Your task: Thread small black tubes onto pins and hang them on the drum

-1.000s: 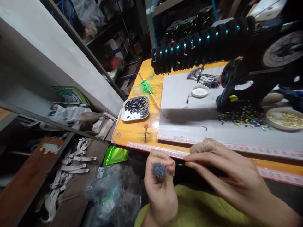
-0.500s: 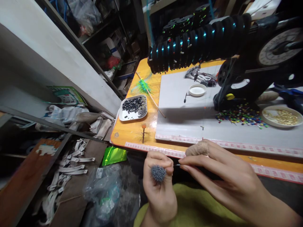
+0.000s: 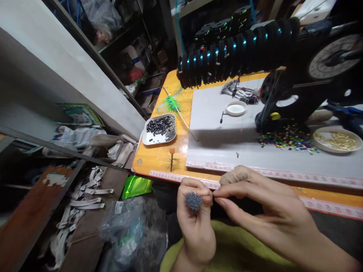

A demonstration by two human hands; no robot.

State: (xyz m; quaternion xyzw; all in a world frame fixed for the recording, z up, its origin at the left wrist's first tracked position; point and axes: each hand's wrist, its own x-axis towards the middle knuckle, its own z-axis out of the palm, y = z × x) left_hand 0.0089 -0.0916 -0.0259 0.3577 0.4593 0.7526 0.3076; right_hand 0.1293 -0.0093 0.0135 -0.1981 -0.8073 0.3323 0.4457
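Note:
My left hand [image 3: 195,226] is closed around a bundle of thin strands with grey bead-like tips [image 3: 194,202], whose rounded end shows above the fist. Close beside it, my right hand [image 3: 263,211] pinches something tiny between thumb and forefinger, right at the left fingertips; it is too small to make out. Tan wrapping [image 3: 235,175] covers one finger of the right hand. Beyond the hands, on the table's left part, lie a small dark wiry piece with an orange tip [image 3: 171,159] and a white tray [image 3: 146,140] of black tubes and small grey bits.
A black machine-like stand with a ribbed arm [image 3: 238,53] reaches over the white board [image 3: 210,147]. Colored pins [image 3: 289,139] and a dish of gold pieces [image 3: 337,139] lie at right. A green bristly piece on a stick [image 3: 171,103] lies behind the tray. Pink measuring tape [image 3: 181,179] edges the table.
My left hand has shifted slightly right with the grey-tipped bundle. My right hand has moved a little left, so the fingertips of both hands are closer together.

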